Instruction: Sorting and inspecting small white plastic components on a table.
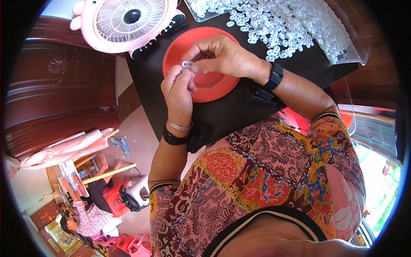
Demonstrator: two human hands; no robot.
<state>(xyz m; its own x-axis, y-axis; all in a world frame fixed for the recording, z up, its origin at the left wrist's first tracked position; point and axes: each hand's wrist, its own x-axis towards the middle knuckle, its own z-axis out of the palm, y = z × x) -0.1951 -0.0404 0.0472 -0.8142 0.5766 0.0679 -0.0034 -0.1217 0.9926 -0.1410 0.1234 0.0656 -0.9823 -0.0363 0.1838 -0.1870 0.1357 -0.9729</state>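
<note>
My left hand [177, 92] and my right hand [224, 55] meet over a red round plate [180, 43] on a black table [222, 115]. Between the fingertips of both hands sits one small white plastic ring-shaped part [186, 64]. The left thumb and forefinger pinch it from below, and the right fingers press on it from above. A thin metal piece lies in the plate under my hands. A heap of several similar white plastic parts [278, 25] lies on the table beyond the plate. Both wrists wear black bands.
A pink desk fan [124, 21] stands at the table's far left corner. A clear plastic tray [351, 51] holds part of the white heap at the right. A dark wooden cabinet [60, 85] stands left. Another person [92, 205] sits on the floor at lower left.
</note>
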